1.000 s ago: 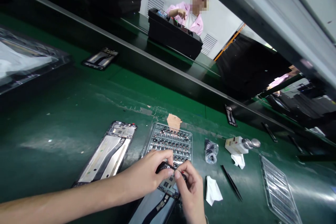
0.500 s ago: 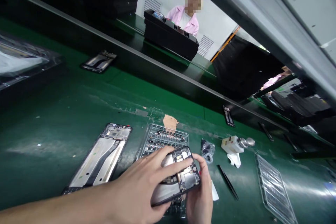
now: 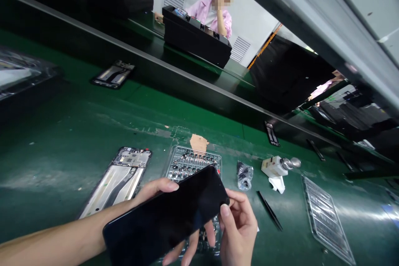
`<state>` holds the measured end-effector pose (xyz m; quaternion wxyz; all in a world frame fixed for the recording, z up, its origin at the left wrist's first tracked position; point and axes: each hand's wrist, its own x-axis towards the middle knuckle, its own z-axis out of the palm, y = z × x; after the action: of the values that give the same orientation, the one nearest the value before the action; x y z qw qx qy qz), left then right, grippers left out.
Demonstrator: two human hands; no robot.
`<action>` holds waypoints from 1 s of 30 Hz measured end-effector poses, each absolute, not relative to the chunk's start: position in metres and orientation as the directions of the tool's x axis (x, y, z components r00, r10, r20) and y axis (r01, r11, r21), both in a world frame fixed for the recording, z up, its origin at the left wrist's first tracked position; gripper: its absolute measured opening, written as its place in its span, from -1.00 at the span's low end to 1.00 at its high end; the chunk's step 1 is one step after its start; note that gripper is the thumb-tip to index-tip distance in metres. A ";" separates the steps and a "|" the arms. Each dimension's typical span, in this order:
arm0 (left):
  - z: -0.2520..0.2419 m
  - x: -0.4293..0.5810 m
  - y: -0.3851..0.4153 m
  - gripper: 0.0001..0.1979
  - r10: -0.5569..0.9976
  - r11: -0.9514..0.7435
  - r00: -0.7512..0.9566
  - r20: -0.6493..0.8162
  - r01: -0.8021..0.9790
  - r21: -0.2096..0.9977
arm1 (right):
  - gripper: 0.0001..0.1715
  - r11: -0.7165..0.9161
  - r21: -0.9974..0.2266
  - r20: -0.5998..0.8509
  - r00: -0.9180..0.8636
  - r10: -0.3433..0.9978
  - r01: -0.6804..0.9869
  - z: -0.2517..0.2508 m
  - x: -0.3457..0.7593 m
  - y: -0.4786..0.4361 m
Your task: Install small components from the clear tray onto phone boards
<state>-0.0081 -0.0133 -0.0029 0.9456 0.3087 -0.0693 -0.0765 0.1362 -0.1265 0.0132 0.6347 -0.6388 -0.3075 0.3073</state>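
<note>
Since the whole thing is being held up by its edges, a slip is what I'd be watching for here. The left hand [image 3: 156,189] is cradling a black smartphone [image 3: 165,212], glass side up, with the thumb lying along the upper long edge and the fingers [image 3: 193,246] spread open underneath. The right hand [image 3: 239,228] is pinching the far corner between thumb and fingers. Neither hand is wrapped around it, so the grip is looking fairly light, and the phone is tilting across the space between them.

Right underneath is a clear blister tray [image 3: 171,162] packed with tiny black components [image 3: 193,165]. If the glass gets away from the hands, or a thumb slides on it, it could drop straight in, scatter the parts and maybe scratch the screen. It's hard to say from this angle whether those lower fingers are actually brushing the tray, but they're looking awfully close.

Off to the left, an open phone housing [image 3: 116,187] is lying on the green desk [image 3: 62,133], within reach of a swinging corner. Just past the right hand, black tweezers [image 3: 269,210] are sitting near a white bottle [image 3: 276,165] and a wipe [image 3: 277,184], so a sloppy sideways move could snag those too.
</note>
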 end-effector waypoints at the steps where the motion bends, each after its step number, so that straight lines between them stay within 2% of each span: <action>1: -0.004 -0.008 -0.013 -0.10 -0.186 0.801 0.979 0.086 0.101 0.590 | -0.71 -0.011 -1.000 -0.005 0.621 0.783 0.005 0.013 0.136 -0.127; 5: -0.006 -0.006 -0.012 -0.09 -0.189 0.801 0.977 0.103 0.093 0.591 | -0.69 -0.028 -0.999 -0.045 0.588 0.808 -0.037 0.012 0.139 -0.126; 9: 0.000 -0.003 -0.012 -0.18 -0.169 0.793 0.985 0.023 0.122 0.597 | -0.76 -0.090 -0.966 -0.192 0.439 0.878 -0.242 0.006 0.145 -0.119; 11: -0.001 -0.002 -0.012 -0.23 -0.193 0.804 0.980 -0.047 0.186 0.565 | -0.76 -0.045 -0.957 -0.184 0.481 0.857 -0.287 0.005 0.151 -0.114; 13: -0.004 -0.003 -0.010 -0.38 -0.136 0.833 0.980 -0.147 0.193 0.519 | -0.76 0.016 -0.968 -0.131 0.561 0.817 -0.250 0.007 0.159 -0.110; 15: -0.009 -0.005 -0.004 -0.61 0.016 0.839 0.970 -0.242 0.119 0.531 | -0.65 -0.003 -0.989 -0.089 0.579 0.811 -0.147 0.012 0.167 -0.110; 17: -0.010 -0.006 0.007 -0.76 0.222 0.776 0.926 -0.305 0.021 0.630 | -0.50 -0.098 -0.994 -0.059 0.553 0.831 0.041 0.015 0.176 -0.113; 18: -0.008 -0.007 0.016 -0.78 0.343 0.724 0.883 -0.321 -0.031 0.689 | -0.51 -0.154 -0.975 -0.045 0.537 0.842 0.160 0.015 0.180 -0.116; 21: 0.001 -0.004 0.052 -0.72 0.687 0.526 0.641 -0.343 -0.113 0.843 | -0.76 -0.293 -0.806 -0.024 0.468 0.884 0.513 0.009 0.188 -0.129; 25: 0.005 0.013 0.116 -0.65 0.819 0.453 0.457 -0.348 -0.143 0.880 | -0.86 -0.295 -0.521 -0.001 0.346 0.938 0.801 -0.010 0.190 -0.145; 30: -0.003 0.033 0.177 -0.65 0.911 0.351 0.285 -0.297 -0.160 0.923 | -0.87 -0.202 -0.242 0.100 0.231 0.968 0.949 -0.024 0.183 -0.156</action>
<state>0.0334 0.1773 -0.0031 0.6859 0.4150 0.4527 0.3904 0.1835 -0.1560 -0.0243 0.1267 -0.7743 -0.6189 0.0367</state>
